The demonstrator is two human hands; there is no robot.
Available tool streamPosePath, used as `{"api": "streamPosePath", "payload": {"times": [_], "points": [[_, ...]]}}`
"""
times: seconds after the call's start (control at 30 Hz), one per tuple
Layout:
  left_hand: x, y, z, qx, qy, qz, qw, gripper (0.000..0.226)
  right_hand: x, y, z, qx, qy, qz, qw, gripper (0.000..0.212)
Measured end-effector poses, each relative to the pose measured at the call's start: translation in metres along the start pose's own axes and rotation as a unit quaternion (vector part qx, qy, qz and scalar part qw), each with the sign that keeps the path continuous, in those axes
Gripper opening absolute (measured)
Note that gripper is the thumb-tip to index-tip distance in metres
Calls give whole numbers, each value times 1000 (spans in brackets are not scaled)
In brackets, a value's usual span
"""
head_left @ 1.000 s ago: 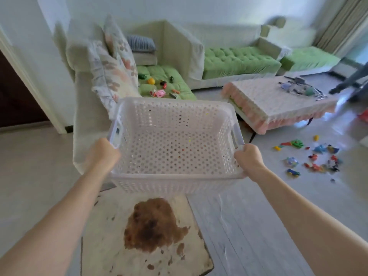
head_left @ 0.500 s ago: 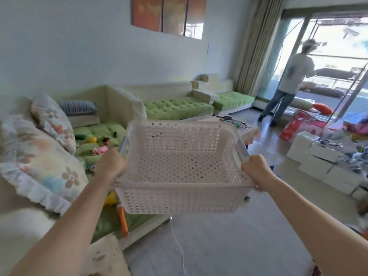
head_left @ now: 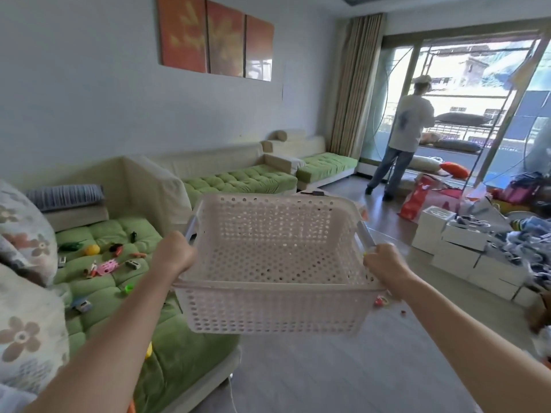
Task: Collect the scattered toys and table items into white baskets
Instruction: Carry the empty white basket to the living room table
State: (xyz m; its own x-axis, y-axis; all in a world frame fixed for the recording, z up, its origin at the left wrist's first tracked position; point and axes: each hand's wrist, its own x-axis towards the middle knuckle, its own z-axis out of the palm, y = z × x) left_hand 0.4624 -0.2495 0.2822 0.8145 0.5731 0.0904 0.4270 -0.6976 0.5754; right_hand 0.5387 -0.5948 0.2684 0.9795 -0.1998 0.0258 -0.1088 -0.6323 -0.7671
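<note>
Left hand [head_left: 174, 254] closed round the left handle of the white basket [head_left: 277, 305]; right hand [head_left: 384, 261] closed round the right handle. Basket is held level in the air between both outstretched forearms, above the floor [head_left: 343, 368]. Nothing is seen inside it; only floor and sofa colours show through the perforated walls and base.

Nearest ground: bare grey floor below and beyond the basket, open toward the lower right. The near corner of the green sofa [head_left: 179, 347] lies under the left forearm, its front edge just left of the basket's lower left corner. Floral cushions [head_left: 26, 329] are stacked at the far left edge of the view.

On the sofa seat, left of the basket, toys are scattered: a pink toy [head_left: 106, 266], a yellow ball [head_left: 91, 249], a dark green piece [head_left: 70, 246], a small bright green piece [head_left: 128, 288], and several smaller bits too small to name. A small pink toy [head_left: 379, 301] lies on the floor just beside the basket's right corner.

To the right, white boxes [head_left: 456, 257] are stacked on the floor, with a heap of blue and white cloth [head_left: 527, 236] behind them, narrowing the floor on that side.

Farther off, the sofa runs along the wall toward a beige curtain [head_left: 353, 84]. A person [head_left: 402, 135] stands at the glass balcony door, back turned. Three orange panels [head_left: 214, 37] are hung on the wall.
</note>
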Motion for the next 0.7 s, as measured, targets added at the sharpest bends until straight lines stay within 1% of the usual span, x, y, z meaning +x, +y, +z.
{"api": "streamPosePath", "payload": {"times": [0.07, 0.17, 0.3, 0.4, 0.43, 0.53, 0.6, 0.63, 0.7], "points": [[29, 15, 19, -10, -6, 11, 1000, 8, 34, 0, 5, -1, -1, 2, 1000, 13], [82, 38, 48, -17, -12, 28, 999, 12, 98, -7, 21, -1, -6, -1, 1000, 20], [158, 73, 76, -15, -19, 15, 1000, 11, 182, -23, 41, 14, -9, 1, 1000, 27], [209, 102, 93, -20, -3, 27, 999, 22, 237, -30, 50, 28, 0, 9, 1000, 26], [222, 111, 99, -17, -3, 30, 999, 23, 251, -30, 52, 30, 4, 14, 999, 27], [257, 134, 116, -19, -5, 28, 999, 9, 293, -30, 58, 36, 5, 17, 999, 26], [279, 145, 129, -14, -6, 24, 1000, 10, 321, -32, 63, 37, 2, 13, 999, 25], [294, 151, 138, -12, -3, 22, 1000, 11, 339, -32, 67, 35, 0, 12, 999, 24], [322, 162, 156, -6, -3, 16, 1000, 22, 374, -32, 76, 25, -5, 9, 1000, 21]]}}
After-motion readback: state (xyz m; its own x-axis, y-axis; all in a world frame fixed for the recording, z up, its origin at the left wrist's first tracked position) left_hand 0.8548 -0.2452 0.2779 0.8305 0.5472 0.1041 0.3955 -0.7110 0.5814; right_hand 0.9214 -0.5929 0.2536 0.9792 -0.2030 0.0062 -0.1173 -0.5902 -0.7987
